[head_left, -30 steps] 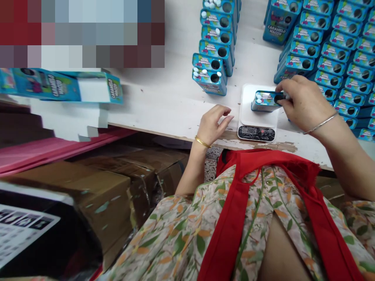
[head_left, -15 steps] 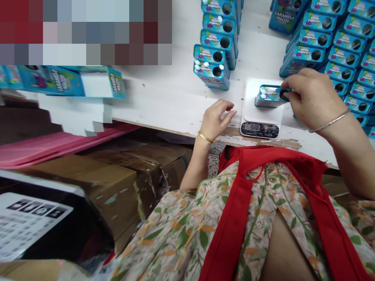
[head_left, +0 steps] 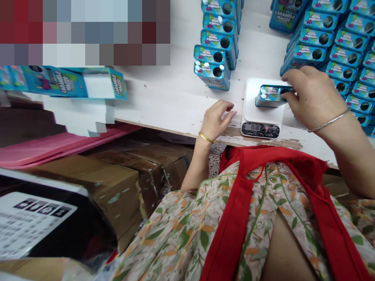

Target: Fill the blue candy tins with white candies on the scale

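A blue candy tin (head_left: 270,96) printed "Caramelo Macizo" rests upright on the white plate of a small digital scale (head_left: 249,111). Two small white pellets lie on the left end of its top, and a dark round hole is at the right end. My right hand (head_left: 318,93) pinches that right end between thumb and fingers; the exact contact is partly hidden. Lit digits show on the scale's black panel, too small to read surely. My left hand (head_left: 216,119) lies on the table left of the scale, fingers loosely curled, thumb apart, holding nothing.
A row of similar tins (head_left: 215,74), some with white pellets on top, stands behind my left hand. Many more tins (head_left: 342,54) fill the right side. At left lie blue printed boxes (head_left: 70,84). Below the table edge are cardboard cartons (head_left: 114,183) and a pink tray (head_left: 58,144).
My right hand's fingertips have shifted slightly at the tin's right end. The scale's digits have changed a little. The left hand has stayed in place.
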`<act>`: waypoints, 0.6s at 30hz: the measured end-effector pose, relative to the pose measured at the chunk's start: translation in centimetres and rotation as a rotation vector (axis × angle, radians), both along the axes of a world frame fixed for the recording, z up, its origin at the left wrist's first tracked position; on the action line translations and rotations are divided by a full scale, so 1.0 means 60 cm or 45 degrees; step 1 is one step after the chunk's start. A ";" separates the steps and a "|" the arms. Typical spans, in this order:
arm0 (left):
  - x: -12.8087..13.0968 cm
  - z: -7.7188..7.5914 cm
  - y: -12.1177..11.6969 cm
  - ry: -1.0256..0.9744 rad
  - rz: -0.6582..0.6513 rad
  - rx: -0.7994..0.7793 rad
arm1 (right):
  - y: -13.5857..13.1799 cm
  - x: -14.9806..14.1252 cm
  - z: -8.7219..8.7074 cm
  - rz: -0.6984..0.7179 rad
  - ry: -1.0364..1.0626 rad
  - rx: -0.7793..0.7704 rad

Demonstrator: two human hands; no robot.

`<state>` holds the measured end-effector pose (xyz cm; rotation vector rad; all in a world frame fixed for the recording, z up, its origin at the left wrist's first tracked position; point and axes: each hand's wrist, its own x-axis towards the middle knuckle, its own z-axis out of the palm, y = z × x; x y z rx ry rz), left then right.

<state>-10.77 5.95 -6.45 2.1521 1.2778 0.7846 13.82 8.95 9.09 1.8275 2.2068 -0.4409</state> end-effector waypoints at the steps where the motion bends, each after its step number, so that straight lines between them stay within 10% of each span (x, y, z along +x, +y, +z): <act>1: 0.000 0.001 0.000 -0.003 0.005 -0.001 | -0.001 0.003 -0.001 -0.011 0.010 0.021; 10: 0.005 0.016 0.003 -0.058 0.041 0.092 | -0.074 0.096 -0.037 -0.119 0.427 0.415; 18: 0.027 0.042 0.006 0.073 0.061 0.227 | -0.172 0.142 -0.108 -0.326 0.668 0.342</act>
